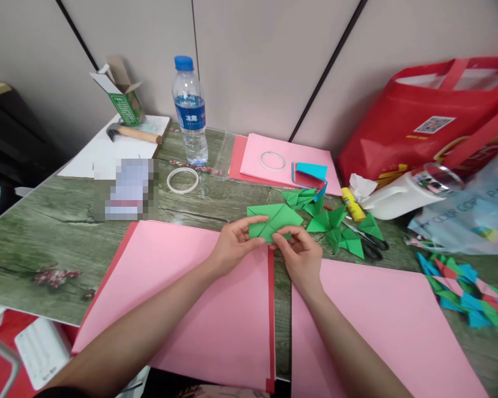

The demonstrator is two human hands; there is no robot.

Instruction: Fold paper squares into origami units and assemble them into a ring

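Between my two hands is a folded piece of green paper point(276, 218), creased into flat triangular flaps. My left hand point(235, 243) pinches its left side, fingers behind and thumb along the lower edge. On the lower right edge, my right hand point(301, 251) grips it between thumb and fingers. The paper is held just above the pink sheets point(191, 287) on the table. Several finished-looking green folded pieces point(332, 224) lie right behind my right hand, with black-handled scissors point(373, 246) partly under them.
Behind stand a water bottle point(191, 116), a tape roll point(182, 181), a hammer point(135, 134) and an opened box point(124, 102). To the right are a glue stick point(352, 204), a white jug point(406, 193), a red bag point(419, 121) and a colourful folded-paper ring point(468, 301).
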